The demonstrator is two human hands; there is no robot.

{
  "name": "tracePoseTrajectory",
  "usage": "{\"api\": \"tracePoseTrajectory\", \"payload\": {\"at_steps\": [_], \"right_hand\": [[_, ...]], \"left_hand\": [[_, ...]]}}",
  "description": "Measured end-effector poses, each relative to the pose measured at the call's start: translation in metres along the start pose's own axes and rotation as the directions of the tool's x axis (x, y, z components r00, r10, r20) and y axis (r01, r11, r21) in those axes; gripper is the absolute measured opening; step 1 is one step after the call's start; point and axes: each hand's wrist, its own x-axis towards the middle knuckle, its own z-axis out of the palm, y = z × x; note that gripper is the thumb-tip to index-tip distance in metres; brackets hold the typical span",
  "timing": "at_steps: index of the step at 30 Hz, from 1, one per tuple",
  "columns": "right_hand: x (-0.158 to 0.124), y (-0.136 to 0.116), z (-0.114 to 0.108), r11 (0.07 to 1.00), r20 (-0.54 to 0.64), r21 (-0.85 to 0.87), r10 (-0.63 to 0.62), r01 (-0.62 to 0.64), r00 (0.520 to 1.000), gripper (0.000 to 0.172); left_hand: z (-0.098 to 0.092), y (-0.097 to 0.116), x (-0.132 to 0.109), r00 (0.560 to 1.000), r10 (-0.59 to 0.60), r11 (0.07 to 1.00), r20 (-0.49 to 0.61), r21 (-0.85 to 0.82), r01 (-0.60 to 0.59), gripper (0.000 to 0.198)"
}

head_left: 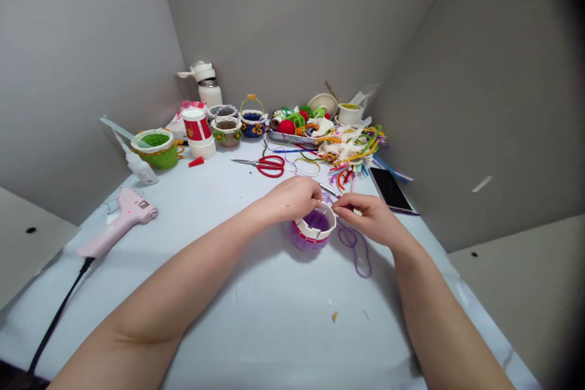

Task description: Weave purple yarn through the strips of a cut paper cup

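A small cup (313, 230) with a white rim, a red band and purple wrapping stands in the middle of the white table (256, 311). My left hand (292, 198) curls over its far rim and holds it. My right hand (372, 216) pinches a purple pipe cleaner (356, 250) at the cup's right rim; the loose end loops on the table below that hand.
Red-handled scissors (269, 165) lie behind the cup. A pink glue gun (121, 219) with a black cord rests at the left. A phone (393, 190) lies at the right. Finished small baskets (237, 125), a green pot (158, 147), a glue bottle (139, 166) and a heap of pipe cleaners (351, 146) line the back.
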Motion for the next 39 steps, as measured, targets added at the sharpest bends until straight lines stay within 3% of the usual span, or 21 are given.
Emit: {"api": "tracePoseTrajectory", "payload": {"at_steps": [9, 11, 16, 26, 31, 39], "right_hand": [[0.001, -0.004, 0.007, 0.995, 0.114, -0.088, 0.049, -0.039, 0.992, 0.021], [0.002, -0.007, 0.009, 0.994, 0.115, -0.108, 0.044, -0.031, 0.992, 0.021], [0.001, -0.011, 0.009, 0.998, 0.098, -0.064, 0.029, -0.023, 0.995, 0.022], [0.003, -0.007, 0.020, 1.000, 0.096, -0.001, 0.009, -0.009, 0.995, 0.023], [0.004, -0.008, 0.025, 1.000, 0.101, 0.024, -0.019, 0.016, 0.995, 0.027], [0.004, -0.007, 0.023, 1.000, 0.086, 0.005, 0.006, -0.007, 0.996, 0.029]], "left_hand": [[-0.002, 0.005, -0.004, 0.994, -0.021, 0.998, 0.105, 0.059, 0.015, 0.020], [-0.004, 0.007, -0.006, 0.993, -0.027, 0.997, 0.117, 0.069, 0.019, 0.019], [-0.009, 0.008, -0.008, 1.000, 0.001, 0.997, 0.031, 0.081, -0.004, 0.020], [-0.016, 0.017, -0.015, 0.988, -0.071, 0.983, 0.135, 0.175, 0.047, 0.016], [-0.011, 0.014, -0.012, 0.993, 0.010, 0.997, 0.118, 0.072, -0.019, 0.024], [0.005, 0.008, -0.001, 0.993, 0.100, 0.994, 0.058, -0.048, -0.097, 0.020]]}}
